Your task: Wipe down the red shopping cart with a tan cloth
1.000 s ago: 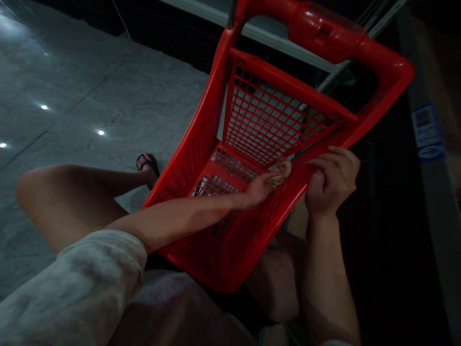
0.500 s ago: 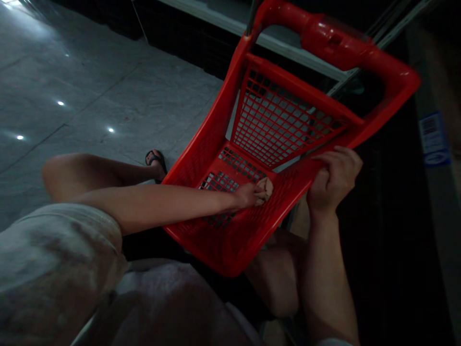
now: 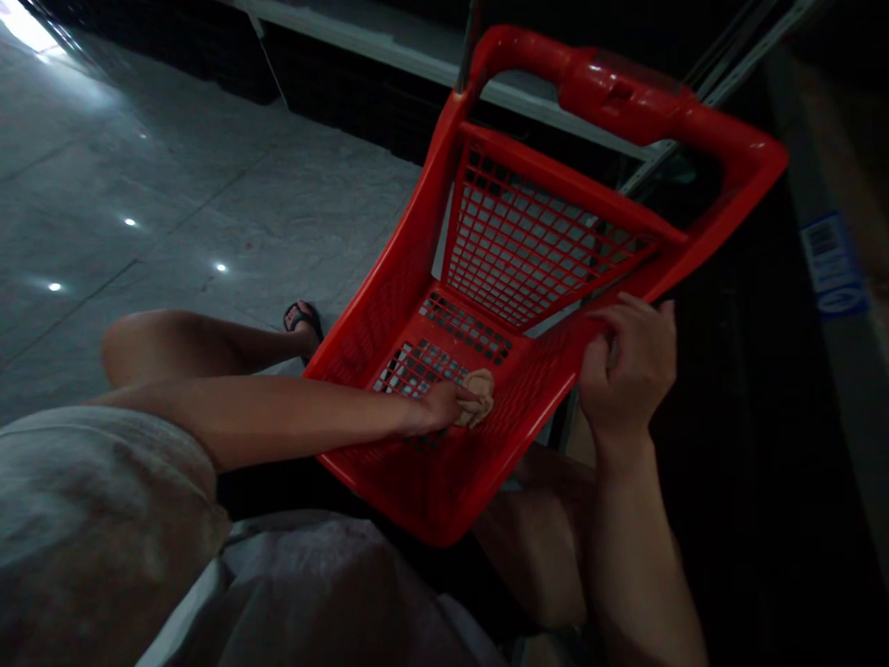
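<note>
— Straight to the left hand (image 3: 442, 405): fingers clamped on a crumpled tan cloth (image 3: 479, 396), just below and right of centre frame, low inside a deep red plastic shopping basket (image 3: 518, 435)!
— And the right hand (image 3: 629, 371)?
— Curled over the basket's rim, right of centre, thumb outside. Best to grip firmly there, press the cloth flat, work along the mesh evenly.
— Farther out: black sandal (image 3: 306, 320) left of centre, grey tiled floor (image 3: 104, 176) upper left.

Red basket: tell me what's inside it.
Inside the red basket, the left hand holds a crumpled tan cloth. Part of the gridded base shows; whatever lies directly beneath the hand and cloth is covered.
</note>
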Tool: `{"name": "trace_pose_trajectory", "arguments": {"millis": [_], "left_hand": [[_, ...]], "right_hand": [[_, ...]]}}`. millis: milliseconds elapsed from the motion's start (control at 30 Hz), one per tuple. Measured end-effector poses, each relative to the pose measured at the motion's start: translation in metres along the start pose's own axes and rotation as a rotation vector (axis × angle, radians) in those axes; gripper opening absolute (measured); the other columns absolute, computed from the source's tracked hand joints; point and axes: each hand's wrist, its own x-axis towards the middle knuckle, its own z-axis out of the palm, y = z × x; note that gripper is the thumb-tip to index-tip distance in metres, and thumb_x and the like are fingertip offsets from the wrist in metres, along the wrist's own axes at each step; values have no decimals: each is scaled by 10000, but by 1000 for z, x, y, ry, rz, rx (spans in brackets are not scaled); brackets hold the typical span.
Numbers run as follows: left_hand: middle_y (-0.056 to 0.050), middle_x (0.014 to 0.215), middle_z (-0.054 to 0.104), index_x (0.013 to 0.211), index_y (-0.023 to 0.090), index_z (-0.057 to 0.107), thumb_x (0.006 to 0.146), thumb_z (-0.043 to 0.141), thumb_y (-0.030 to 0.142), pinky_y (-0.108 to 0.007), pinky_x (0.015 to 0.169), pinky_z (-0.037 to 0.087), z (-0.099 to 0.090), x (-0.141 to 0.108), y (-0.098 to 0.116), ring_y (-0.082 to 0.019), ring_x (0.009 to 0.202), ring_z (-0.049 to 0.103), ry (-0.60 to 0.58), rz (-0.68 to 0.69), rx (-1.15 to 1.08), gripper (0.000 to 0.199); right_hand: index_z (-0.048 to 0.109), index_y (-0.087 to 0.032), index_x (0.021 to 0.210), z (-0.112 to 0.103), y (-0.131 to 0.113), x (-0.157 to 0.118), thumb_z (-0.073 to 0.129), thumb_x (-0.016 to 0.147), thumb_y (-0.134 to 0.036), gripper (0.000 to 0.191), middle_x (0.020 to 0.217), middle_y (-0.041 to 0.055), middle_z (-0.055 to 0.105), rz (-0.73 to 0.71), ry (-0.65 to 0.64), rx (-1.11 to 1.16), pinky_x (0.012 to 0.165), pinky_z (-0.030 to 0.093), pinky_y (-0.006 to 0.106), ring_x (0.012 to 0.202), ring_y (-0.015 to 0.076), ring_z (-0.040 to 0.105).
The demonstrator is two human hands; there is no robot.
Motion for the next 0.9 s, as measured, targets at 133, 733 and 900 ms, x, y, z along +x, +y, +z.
{"name": "trace_pose_trajectory", "arguments": {"millis": [133,733,900], "left_hand": [[-33,958,812,1126,183,792,798,582,18,-298,881,612,12,1,46,-148,852,754,-109,55,-94,422],[20,973,815,1132,217,806,736,496,-17,-240,920,577,-12,-21,85,-141,939,750,-256,226,154,555],[10,972,811,1007,229,825,752,574,37,-284,959,570,-12,-38,73,-162,960,738,-249,249,53,407]], "right_hand": [[691,-200,1062,-5,-13,-4,475,909,-129,273,1027,68,753,-42,-128,58,1186,401,601,998,242,715],[697,-246,1019,1,-5,-4,442,880,-150,306,941,37,732,-1,-161,82,1198,373,593,926,232,686],[685,-243,1019,3,-6,-2,430,897,-157,295,913,44,722,-24,-123,104,1170,390,617,894,244,679]]}}
